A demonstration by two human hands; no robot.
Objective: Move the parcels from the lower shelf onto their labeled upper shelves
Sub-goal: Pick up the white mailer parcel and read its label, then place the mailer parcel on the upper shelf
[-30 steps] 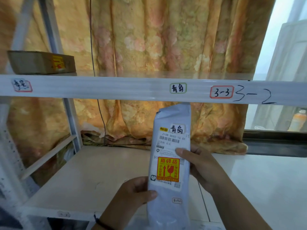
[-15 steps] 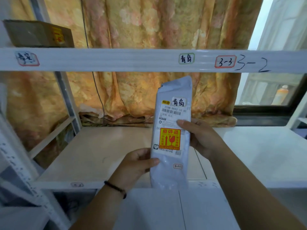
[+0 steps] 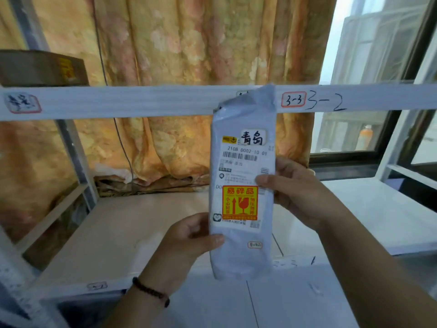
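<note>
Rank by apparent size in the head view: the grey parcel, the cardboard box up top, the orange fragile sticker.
1. Grey parcel, though held close to the camera, so it looks bigger.
2. Cardboard box, partly cut off at the left edge.
3. Fragile sticker.

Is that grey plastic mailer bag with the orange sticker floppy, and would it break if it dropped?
The grey plastic mailer bag probably stays fairly stiff: it stands upright between the left hand and right hand without sagging. Its crinkled top looks soft. The orange broken-glass sticker suggests fragile contents.
</note>
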